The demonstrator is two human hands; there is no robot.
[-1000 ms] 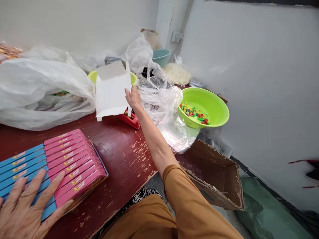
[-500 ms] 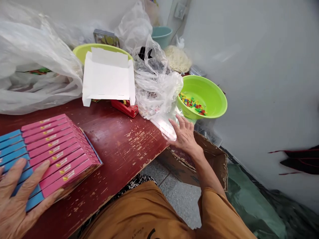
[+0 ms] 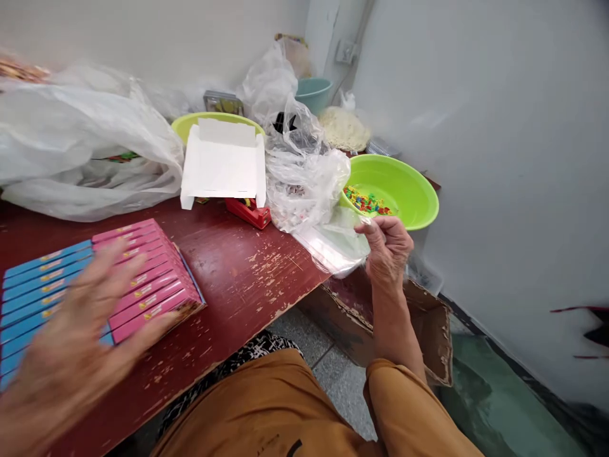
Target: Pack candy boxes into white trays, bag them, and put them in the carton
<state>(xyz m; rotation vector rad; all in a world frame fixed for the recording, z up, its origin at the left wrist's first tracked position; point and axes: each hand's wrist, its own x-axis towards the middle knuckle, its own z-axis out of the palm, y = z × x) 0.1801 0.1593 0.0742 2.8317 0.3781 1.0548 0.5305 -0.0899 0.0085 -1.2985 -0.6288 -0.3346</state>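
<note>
At the table's right corner, my right hand (image 3: 387, 247) is pinched closed on the edge of a clear plastic bag (image 3: 342, 244), which it lifts from a flat pile of such bags. Just behind that hand stands a bright green basin (image 3: 404, 190) with small colourful plastic pieces (image 3: 368, 202) in it. My left hand (image 3: 80, 330), smeared by motion, hovers with fingers spread over two rows of small boxes, one blue (image 3: 40, 289) and one pink (image 3: 155, 285). Whether it touches them I cannot tell.
A white open carton (image 3: 223, 165) rests against another green basin (image 3: 178, 127). Beside it lies a red tape dispenser (image 3: 250, 214). Large plastic bags (image 3: 95, 133) line the wall. Below the table's right edge stands a cardboard box (image 3: 440, 330).
My right hand has closed from spread fingers onto the clear bag and raised its edge. My left hand has come up and rightward off the boxes. The view has shifted slightly.
</note>
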